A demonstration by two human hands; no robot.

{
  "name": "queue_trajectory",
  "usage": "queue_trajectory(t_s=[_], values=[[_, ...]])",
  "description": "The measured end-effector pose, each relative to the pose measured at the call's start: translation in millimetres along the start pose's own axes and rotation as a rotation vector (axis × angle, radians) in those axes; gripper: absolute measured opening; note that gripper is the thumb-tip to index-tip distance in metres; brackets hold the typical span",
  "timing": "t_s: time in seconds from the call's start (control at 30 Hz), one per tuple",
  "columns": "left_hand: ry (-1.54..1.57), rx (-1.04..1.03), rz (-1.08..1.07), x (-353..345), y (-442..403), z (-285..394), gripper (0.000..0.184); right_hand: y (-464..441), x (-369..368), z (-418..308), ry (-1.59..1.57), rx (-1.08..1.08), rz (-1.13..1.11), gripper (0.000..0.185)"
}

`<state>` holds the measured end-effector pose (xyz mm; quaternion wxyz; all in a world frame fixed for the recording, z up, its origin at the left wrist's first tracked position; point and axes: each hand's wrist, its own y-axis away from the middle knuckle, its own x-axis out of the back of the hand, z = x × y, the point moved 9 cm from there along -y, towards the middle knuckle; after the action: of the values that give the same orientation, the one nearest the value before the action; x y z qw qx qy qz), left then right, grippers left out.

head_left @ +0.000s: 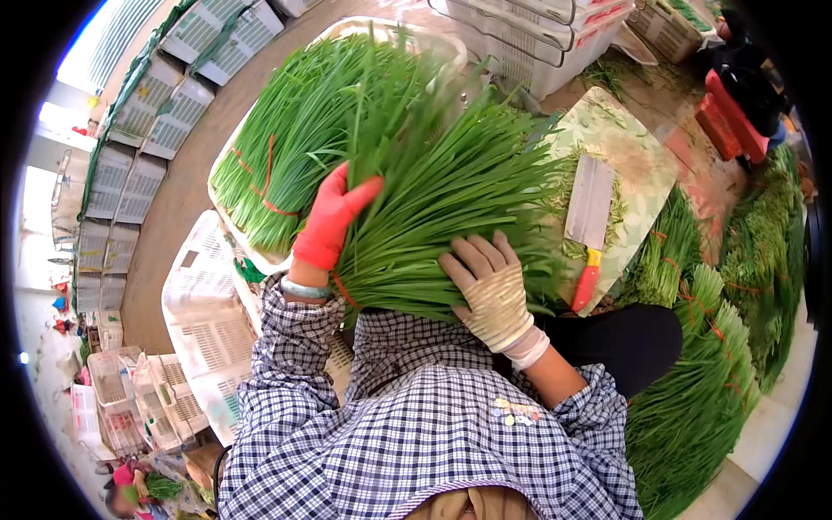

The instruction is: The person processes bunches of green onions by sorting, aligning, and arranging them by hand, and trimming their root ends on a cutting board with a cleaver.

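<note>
A large bunch of long green garlic chives (451,199) lies across my lap, its blades fanning up and to the right, with a red tie (345,290) at its lower left. My left hand (334,217), in a red glove, is closed around some of the blades at the bunch's left side; the blades above it are blurred. My right hand (490,286), in a pale glove with grey fingers, rests flat on the lower right of the bunch with its fingers stretched out. To the right, a cleaver (591,201) with a red and yellow handle lies on a cutting board (637,156).
A white crate (217,186) at upper left holds more tied chives (286,121). An upturned white crate (204,299) stands at my left. More chive bundles (693,407) lie at my right. Stacked crates (537,43) stand ahead. A person (750,78) is at upper right.
</note>
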<state>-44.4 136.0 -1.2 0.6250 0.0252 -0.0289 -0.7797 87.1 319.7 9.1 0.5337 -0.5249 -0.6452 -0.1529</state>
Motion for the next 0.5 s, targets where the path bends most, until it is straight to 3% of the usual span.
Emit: queue_trajectory(t_s=[0.07, 0.1, 0.13, 0.2, 0.23, 0.27, 0.33, 0.5], values=[[-0.167, 0.010, -0.071, -15, 1, 4, 0.061, -19, 10, -3, 0.061, 0.032, -0.074, 0.073], [-0.395, -0.073, -0.148, -22, 0, 5, 0.069, -29, 5, 0, 0.081, 0.015, -0.133, 0.086], [-0.624, -0.160, -0.227, -31, 0, 6, 0.077, -37, -1, 5, 0.084, -0.001, -0.130, 0.086], [-0.536, -0.101, -0.260, -38, -3, 4, 0.075, -45, -22, 9, 0.172, 0.044, -0.180, 0.093], [-0.380, -0.067, -0.209, -27, -9, -3, 0.070, -44, -30, 12, 0.157, 0.010, -0.323, 0.090], [-0.224, -0.032, -0.155, -15, -13, -12, 0.064, -42, -29, 11, 0.158, 0.006, -0.318, 0.090], [-0.161, -0.048, -0.061, 4, -14, -19, 0.057, -24, -39, 2, 0.142, 0.019, -0.445, 0.082], [0.001, -0.061, -0.032, 17, -16, -23, 0.050, 4, -27, -12, 0.038, -0.007, -0.213, 0.074]])
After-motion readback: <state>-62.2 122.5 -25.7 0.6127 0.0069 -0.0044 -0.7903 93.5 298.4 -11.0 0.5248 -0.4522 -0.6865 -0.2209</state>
